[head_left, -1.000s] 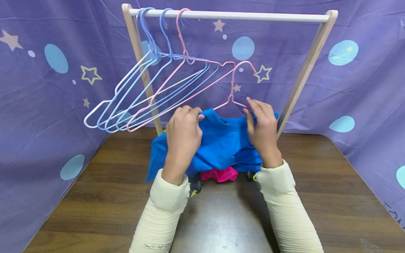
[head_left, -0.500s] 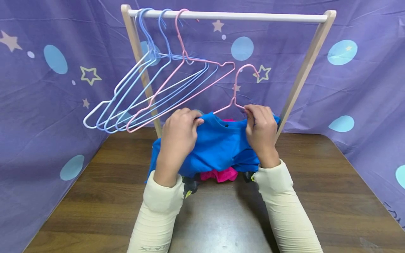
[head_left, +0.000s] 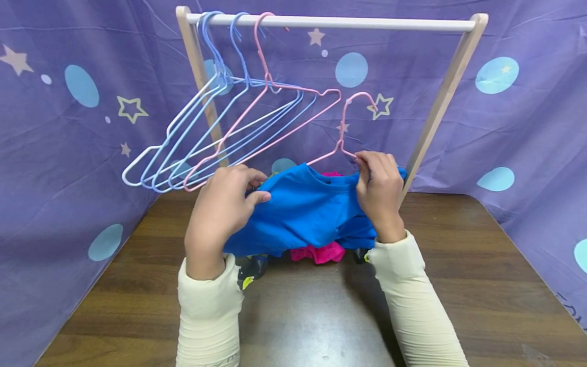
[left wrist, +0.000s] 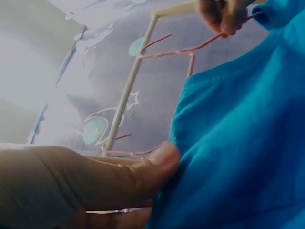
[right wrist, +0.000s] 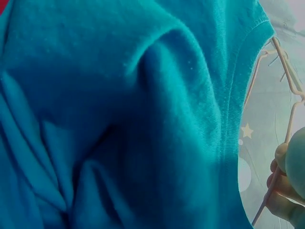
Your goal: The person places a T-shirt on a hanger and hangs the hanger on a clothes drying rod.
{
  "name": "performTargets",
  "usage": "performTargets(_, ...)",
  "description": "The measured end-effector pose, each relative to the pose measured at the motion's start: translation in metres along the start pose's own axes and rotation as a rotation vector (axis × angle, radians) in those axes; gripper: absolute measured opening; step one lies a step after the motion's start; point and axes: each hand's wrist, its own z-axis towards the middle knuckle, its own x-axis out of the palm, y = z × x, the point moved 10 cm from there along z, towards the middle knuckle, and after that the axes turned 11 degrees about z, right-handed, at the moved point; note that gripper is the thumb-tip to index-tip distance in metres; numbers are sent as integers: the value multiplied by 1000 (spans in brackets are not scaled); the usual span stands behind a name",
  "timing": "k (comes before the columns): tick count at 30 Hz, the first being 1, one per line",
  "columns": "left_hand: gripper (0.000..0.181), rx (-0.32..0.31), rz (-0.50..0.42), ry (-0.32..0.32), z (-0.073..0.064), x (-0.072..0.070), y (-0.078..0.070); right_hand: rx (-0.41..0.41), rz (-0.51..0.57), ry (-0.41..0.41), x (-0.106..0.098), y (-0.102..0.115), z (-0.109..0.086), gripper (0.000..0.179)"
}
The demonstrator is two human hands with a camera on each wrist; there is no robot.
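Observation:
A blue T-shirt [head_left: 298, 209] hangs spread above the table, with a pink hanger [head_left: 341, 127] rising through its neck opening. My right hand [head_left: 380, 191] pinches the hanger's arm beside the collar, thumb and fingers together. At the shirt's left shoulder is my left hand [head_left: 224, 204], its thumb and fingers apart with a gap between them. In the left wrist view the left thumb [left wrist: 164, 160] touches the shirt's edge. The right wrist view is mostly filled by the shirt's cloth [right wrist: 143, 119]. The hanger's lower part is hidden inside the shirt.
A rack with a white rail [head_left: 330, 22] stands behind. Several blue and white hangers [head_left: 202, 122] and a pink one [head_left: 263, 61] hang at its left. Pink cloth [head_left: 318, 253] and a dark item with yellow [head_left: 252, 270] lie beneath the shirt on the wooden table [head_left: 298, 326].
My left hand has let go near the collar and moved left along the shirt's shoulder, its fingers parting. My right hand has come down and now pinches the hanger, whose hook has shifted slightly right.

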Motion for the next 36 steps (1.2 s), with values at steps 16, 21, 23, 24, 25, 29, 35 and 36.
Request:
performTargets(16,17,49,-62,-23,-3,-6,17,24,-2,-10,-1,-5,-1,16)
performTargets(21,15,76,-95,-39,-5,-10,20,21,4,-24,-3,-4,0,16)
performTargets(23,14,84,-101,-63,-6,-13,21,22,9,-32,-4,-4,1,16)
performTargets(24,13,91,-103,-78,-6,-15,21,22,12,-36,-5,-4,1,16)
performTargets(25,13,94,-103,-93,-7,-16,21,22,14,-38,-6,-4,1,16)
performTargets(29,9,99,-106,-168,-9,-24,23,21,19,-39,-7,-4,3,16)
performTargets(35,8,61,-115,-236,-13,-33,29,26,19,-41,-9,-6,4,18)
performTargets(36,7,58,-118,-239,-13,-34,30,28,18,-43,-10,-6,4,18)
